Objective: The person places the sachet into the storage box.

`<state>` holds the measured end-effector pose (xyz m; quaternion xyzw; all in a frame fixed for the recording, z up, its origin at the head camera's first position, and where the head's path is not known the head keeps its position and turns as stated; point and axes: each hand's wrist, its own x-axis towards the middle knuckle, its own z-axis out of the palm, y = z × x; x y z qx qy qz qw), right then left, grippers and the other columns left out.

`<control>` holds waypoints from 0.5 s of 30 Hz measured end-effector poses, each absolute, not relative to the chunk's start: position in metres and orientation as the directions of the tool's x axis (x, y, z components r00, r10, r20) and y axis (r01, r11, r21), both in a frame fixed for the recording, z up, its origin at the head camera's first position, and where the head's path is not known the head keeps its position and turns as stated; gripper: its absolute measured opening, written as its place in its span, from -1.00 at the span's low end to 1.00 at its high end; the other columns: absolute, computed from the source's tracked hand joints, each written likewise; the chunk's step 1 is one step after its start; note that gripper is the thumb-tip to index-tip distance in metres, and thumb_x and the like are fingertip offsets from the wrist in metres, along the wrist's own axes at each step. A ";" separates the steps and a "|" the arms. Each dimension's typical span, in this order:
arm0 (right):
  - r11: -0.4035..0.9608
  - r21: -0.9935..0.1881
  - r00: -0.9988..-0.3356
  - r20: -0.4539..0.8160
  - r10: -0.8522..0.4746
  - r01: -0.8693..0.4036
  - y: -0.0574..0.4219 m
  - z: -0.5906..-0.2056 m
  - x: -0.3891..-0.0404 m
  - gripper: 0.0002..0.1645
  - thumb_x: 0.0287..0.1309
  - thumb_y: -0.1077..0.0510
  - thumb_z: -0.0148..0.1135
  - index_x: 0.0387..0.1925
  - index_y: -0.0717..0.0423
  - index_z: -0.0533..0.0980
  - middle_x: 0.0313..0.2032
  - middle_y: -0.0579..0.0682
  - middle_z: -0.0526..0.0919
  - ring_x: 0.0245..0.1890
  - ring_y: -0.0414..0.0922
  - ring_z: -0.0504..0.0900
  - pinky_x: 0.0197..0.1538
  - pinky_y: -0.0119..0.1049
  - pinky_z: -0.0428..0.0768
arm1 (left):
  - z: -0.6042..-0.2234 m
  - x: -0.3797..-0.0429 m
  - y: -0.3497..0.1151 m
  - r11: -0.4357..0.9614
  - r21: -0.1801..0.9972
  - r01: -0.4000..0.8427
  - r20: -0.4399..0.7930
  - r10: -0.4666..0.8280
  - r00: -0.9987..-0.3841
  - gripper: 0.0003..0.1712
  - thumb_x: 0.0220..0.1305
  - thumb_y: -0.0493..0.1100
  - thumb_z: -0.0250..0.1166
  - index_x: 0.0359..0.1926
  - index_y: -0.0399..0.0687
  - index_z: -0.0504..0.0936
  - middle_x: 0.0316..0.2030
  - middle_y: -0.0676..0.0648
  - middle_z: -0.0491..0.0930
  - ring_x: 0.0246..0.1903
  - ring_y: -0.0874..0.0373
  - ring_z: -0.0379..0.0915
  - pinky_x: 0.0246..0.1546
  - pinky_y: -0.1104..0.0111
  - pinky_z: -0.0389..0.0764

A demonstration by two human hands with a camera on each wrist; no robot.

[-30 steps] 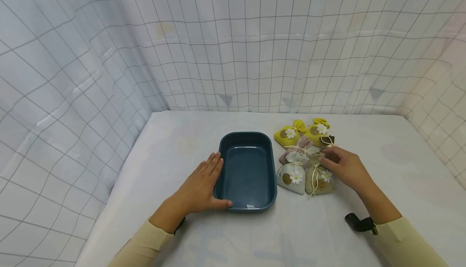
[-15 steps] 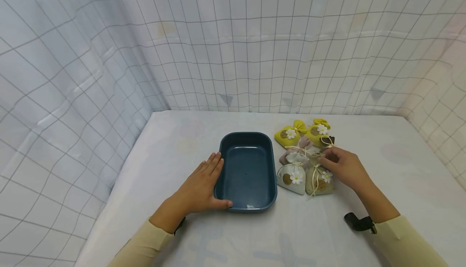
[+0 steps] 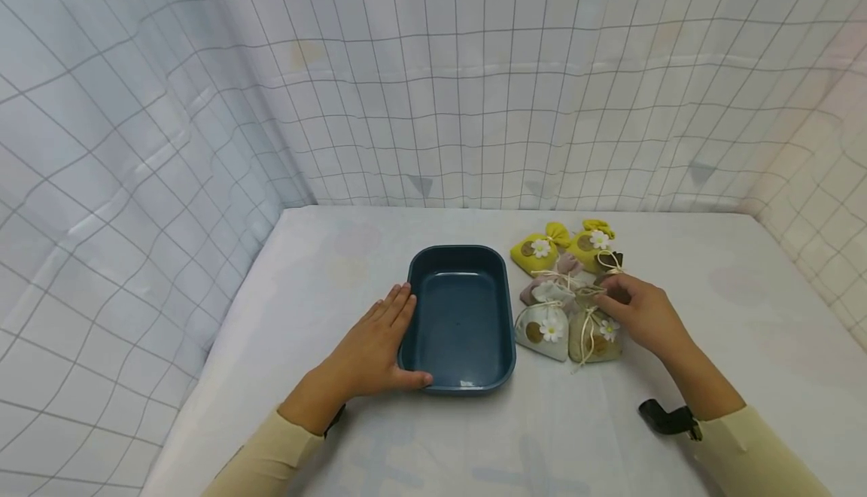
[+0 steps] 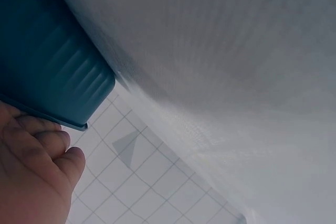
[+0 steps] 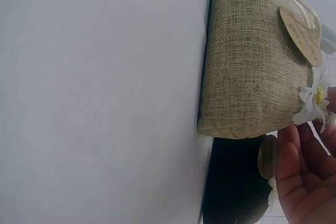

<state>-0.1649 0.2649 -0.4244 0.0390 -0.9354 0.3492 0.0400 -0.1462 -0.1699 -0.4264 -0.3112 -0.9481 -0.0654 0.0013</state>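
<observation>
Overall, a checked curtain (image 3: 460, 105) is hung along the far edge and both sides of the white-covered bench (image 3: 738, 309). Near the middle of the bench, a blue tub (image 3: 457, 324) is set with its long sides running from near edge to far edge. Its left rim is covered by the left hand (image 3: 375, 343), whose fingers are laid straight and nearly together, the thumb being spread apart onto the near rim. On the tub's right, toward the bench's right edge, a tan bag (image 3: 591, 339) is pinched at its gathered neck by the fingers of the right hand (image 3: 640, 309). Just beside it, on the tub side, a white bag (image 3: 544, 331) is placed, with a mauve bag (image 3: 530, 291) partly hidden behind. Nearer the far edge, two yellow bags (image 3: 530, 262) are laid. A dark bag (image 5: 231, 182) is seen behind the tan one, where a white flower (image 3: 609, 328) and a brown tag (image 5: 302, 36) are attached.
</observation>
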 end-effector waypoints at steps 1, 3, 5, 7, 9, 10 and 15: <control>0.752 -0.651 -0.993 0.108 -0.047 -0.107 0.265 -0.424 -0.164 -0.74 0.37 0.02 0.20 -0.13 0.14 0.57 -0.28 0.02 0.64 -0.30 -0.05 0.50 -0.31 -0.21 0.48 | -0.426 -0.146 -0.170 0.798 0.125 0.590 0.045 0.590 -0.807 0.46 -0.01 0.72 0.05 0.54 -0.32 -0.06 0.55 -0.24 -0.19 0.53 -0.07 -0.35 0.43 0.01 0.02; 0.751 -0.650 -0.992 0.120 -0.048 -0.115 0.264 -0.424 -0.163 -0.76 0.37 0.03 0.21 -0.14 0.14 0.57 -0.29 0.02 0.64 -0.30 -0.05 0.50 -0.31 -0.21 0.48 | -0.427 -0.146 -0.170 0.798 0.127 0.589 0.044 0.589 -0.807 0.46 -0.01 0.71 0.07 0.54 -0.32 -0.06 0.55 -0.24 -0.19 0.53 -0.06 -0.35 0.43 0.01 0.02; 0.748 -0.653 -0.991 0.127 -0.048 -0.120 0.264 -0.423 -0.163 -0.77 0.36 0.05 0.21 -0.15 0.14 0.57 -0.29 0.02 0.64 -0.30 -0.05 0.50 -0.31 -0.22 0.48 | -0.427 -0.146 -0.170 0.798 0.131 0.588 0.044 0.588 -0.808 0.46 0.00 0.70 0.09 0.54 -0.32 -0.06 0.55 -0.24 -0.20 0.53 -0.06 -0.36 0.43 0.01 0.01; 0.747 -0.654 -0.990 0.133 -0.047 -0.123 0.264 -0.423 -0.162 -0.78 0.36 0.06 0.21 -0.16 0.14 0.57 -0.30 0.02 0.64 -0.30 -0.05 0.50 -0.33 -0.23 0.48 | -0.427 -0.146 -0.170 0.799 0.131 0.587 0.040 0.587 -0.808 0.46 0.00 0.70 0.09 0.54 -0.32 -0.06 0.55 -0.24 -0.21 0.53 -0.06 -0.37 0.43 0.01 0.01; 0.743 -0.658 -0.989 0.138 -0.045 -0.125 0.264 -0.423 -0.161 -0.79 0.36 0.06 0.21 -0.16 0.15 0.57 -0.30 0.02 0.63 -0.31 -0.05 0.50 -0.34 -0.24 0.48 | -0.427 -0.147 -0.170 0.799 0.131 0.587 0.038 0.587 -0.809 0.46 0.00 0.71 0.08 0.54 -0.32 -0.07 0.55 -0.24 -0.21 0.53 -0.06 -0.37 0.44 0.01 0.00; 0.740 -0.661 -0.989 0.140 -0.043 -0.126 0.264 -0.423 -0.160 -0.79 0.36 0.07 0.21 -0.17 0.15 0.57 -0.30 0.02 0.63 -0.30 -0.05 0.50 -0.34 -0.25 0.49 | -0.427 -0.147 -0.170 0.800 0.129 0.586 0.037 0.587 -0.809 0.46 0.00 0.71 0.07 0.54 -0.31 -0.07 0.55 -0.24 -0.21 0.53 -0.06 -0.38 0.44 0.01 0.00; 0.723 -0.678 -0.988 0.150 -0.039 -0.131 0.264 -0.421 -0.157 -0.81 0.35 0.09 0.21 -0.18 0.15 0.57 -0.31 0.03 0.63 -0.29 -0.03 0.51 -0.35 -0.28 0.50 | -0.428 -0.147 -0.170 0.802 0.133 0.582 0.036 0.583 -0.812 0.46 -0.01 0.69 0.11 0.54 -0.31 -0.06 0.55 -0.23 -0.21 0.53 -0.05 -0.37 0.44 0.02 -0.01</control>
